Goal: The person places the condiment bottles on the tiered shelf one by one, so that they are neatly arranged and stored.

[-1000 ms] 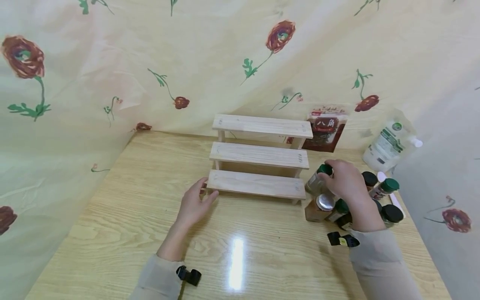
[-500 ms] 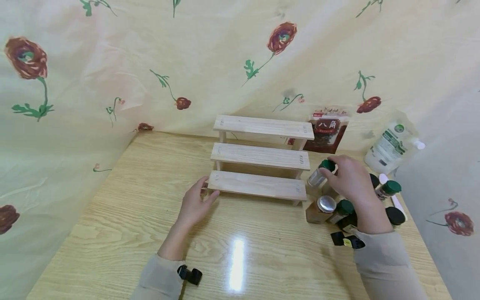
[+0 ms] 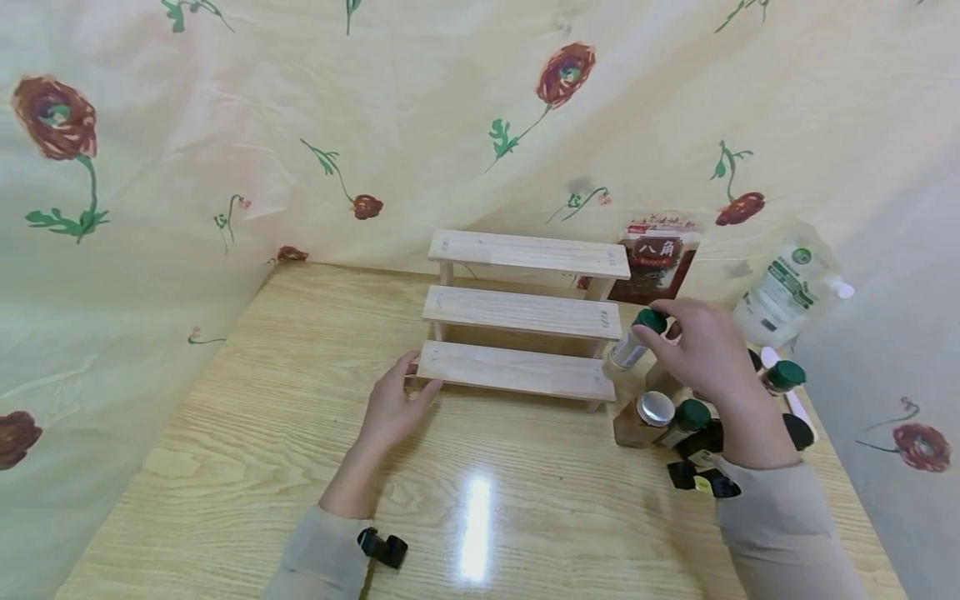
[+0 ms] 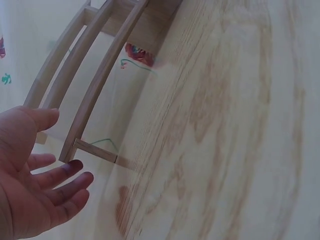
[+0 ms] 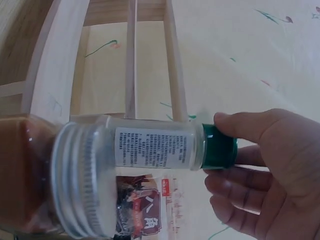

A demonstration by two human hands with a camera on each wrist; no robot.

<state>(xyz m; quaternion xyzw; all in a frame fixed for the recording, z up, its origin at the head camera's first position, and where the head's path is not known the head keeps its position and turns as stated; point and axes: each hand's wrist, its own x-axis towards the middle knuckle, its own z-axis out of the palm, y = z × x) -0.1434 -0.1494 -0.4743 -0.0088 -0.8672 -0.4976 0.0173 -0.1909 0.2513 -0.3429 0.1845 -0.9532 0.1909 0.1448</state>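
Note:
My right hand [image 3: 701, 346] pinches the green cap [image 5: 219, 146] of a clear spice jar [image 3: 628, 352], thumb on one side and fingers on the other. The jar, with a white printed label [image 5: 152, 147], leans slightly beside the right end of a three-tier wooden rack [image 3: 517, 371]. My left hand [image 3: 393, 408] is at the rack's left end, fingers loosely spread around the corner of the lowest tier. In the left wrist view, that hand's thumb and fingertips lie close to the ends of the rack's boards [image 4: 95, 95].
A silver-lidded square jar [image 3: 641, 421], another green-capped jar [image 3: 690, 417] and several more jars crowd under my right forearm. A red-brown packet [image 3: 654, 265] stands behind the rack. A white spouted pouch [image 3: 783, 292] leans at the right wall, near a pale spoon [image 3: 801, 408].
My right hand has drawn the green-capped jar away from the other jars, slightly toward the rack's right end. The left hand stays at the rack's left corner.

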